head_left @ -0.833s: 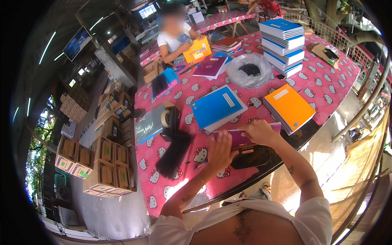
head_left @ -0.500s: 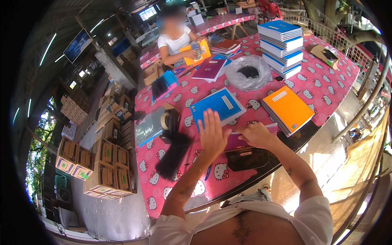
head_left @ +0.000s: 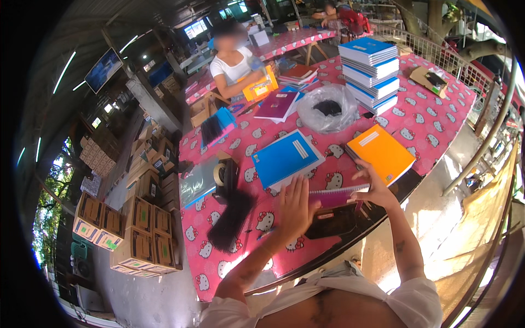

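A purple spiral notebook (head_left: 336, 198) stands tilted near the table's front edge, its coil along the top, between my two hands. My left hand (head_left: 296, 210) is open, fingers stretched out and pressed together, palm by the notebook's left end. My right hand (head_left: 377, 188) curves round the right end, thumb against the notebook and forefinger lifted apart from it. Just beyond my left fingertips lies a blue spiral notebook (head_left: 289, 158). Orange notebooks (head_left: 381, 153) lie in a pile beyond my right hand. A dark case (head_left: 331, 224) sits in front of the purple notebook.
A tall stack of blue notebooks (head_left: 369, 74) stands behind a clear plastic bag (head_left: 328, 109) with black contents. Black bristle-like strands (head_left: 232, 221) and a tape roll on a dispenser (head_left: 221, 175) lie left. A co-worker (head_left: 232, 65) handles an orange item across the table. Cartons (head_left: 145, 232) stand on the floor.
My right hand has moved from the notebook's top edge to its right end, its fingers spreading. My left hand has come down off the blue notebook toward the purple one.
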Demonstrator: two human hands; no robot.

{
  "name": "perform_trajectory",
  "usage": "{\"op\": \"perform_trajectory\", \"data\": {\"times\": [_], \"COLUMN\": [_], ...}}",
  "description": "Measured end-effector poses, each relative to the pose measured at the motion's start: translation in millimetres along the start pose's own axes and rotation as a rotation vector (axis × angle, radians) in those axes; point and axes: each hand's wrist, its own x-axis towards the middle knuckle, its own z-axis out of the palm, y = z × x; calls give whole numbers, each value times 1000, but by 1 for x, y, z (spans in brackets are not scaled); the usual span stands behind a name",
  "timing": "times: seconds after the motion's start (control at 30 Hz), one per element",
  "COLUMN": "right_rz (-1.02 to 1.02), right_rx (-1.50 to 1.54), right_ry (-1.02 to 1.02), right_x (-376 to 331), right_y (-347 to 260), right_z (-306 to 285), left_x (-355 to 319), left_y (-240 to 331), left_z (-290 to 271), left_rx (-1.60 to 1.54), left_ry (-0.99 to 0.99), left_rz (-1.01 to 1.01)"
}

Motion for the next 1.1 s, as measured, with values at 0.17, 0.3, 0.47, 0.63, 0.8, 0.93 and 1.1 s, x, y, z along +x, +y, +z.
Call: {"op": "perform_trajectory", "data": {"times": [0.17, 0.3, 0.47, 0.63, 0.8, 0.93, 1.1], "right_rz": [341, 444, 350, 422, 417, 405, 391], "right_rx": [388, 360, 370, 403, 372, 361, 315], "right_ry": [-161, -270, -200, -218, -235, -241, -269], "right_x": [6, 3, 4, 4, 12, 14, 14], "right_y": [16, 31, 22, 36, 40, 35, 34], "right_z": [18, 22, 31, 25, 28, 26, 29], "left_x": [18, 22, 8, 1, 17, 1, 43], "left_y": [-31, -4, -11, 1, -14, 30, -2], "left_z": [-15, -1, 31, 52, 34, 36, 22], "left_rx": [-134, 173, 115, 100, 209, 201, 372], "left_ry": [59, 79, 101, 42, 209, -273, 103], "left_rz": [112, -71, -132, -158, -286, -94, -267]}}
